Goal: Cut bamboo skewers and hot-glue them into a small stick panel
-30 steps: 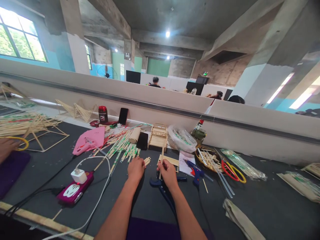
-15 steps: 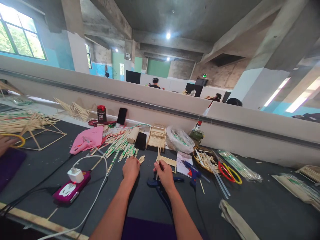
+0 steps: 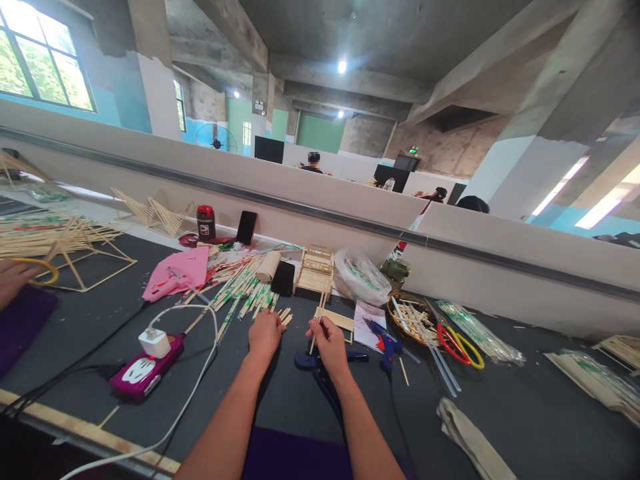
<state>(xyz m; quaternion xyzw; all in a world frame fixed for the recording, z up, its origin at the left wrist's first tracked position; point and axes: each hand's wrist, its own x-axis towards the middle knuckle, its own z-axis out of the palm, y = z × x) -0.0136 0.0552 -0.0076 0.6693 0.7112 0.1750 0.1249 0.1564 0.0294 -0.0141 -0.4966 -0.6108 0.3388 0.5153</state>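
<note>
My left hand (image 3: 265, 335) is curled closed at the near end of a small bunch of thin wooden sticks (image 3: 285, 317), whose tips show beyond its fingers. Between thumb and fingertips, my right hand (image 3: 328, 341) pinches a pair of slim chopsticks (image 3: 321, 308), tilted and pointing away from me. Blue-handled cutters (image 3: 326, 390) lie under and beside that hand, partly hidden by it. Just beyond stands a small stick-built chair (image 3: 314, 273), with a little slatted wooden piece (image 3: 336, 318) nearer to me.
Paper-wrapped chopsticks (image 3: 245, 283) and a black phone (image 3: 283, 279) lie behind my left hand. A blue glue gun (image 3: 387, 343), basket of stick pieces (image 3: 407, 323) and scissors (image 3: 457, 343) sit right. A purple power strip (image 3: 147, 373) and another person's hand (image 3: 20, 277) are left.
The chopsticks in my right hand have tipped slightly to the right. The sticks by my left hand look more fanned out. The view has shifted a little.
</note>
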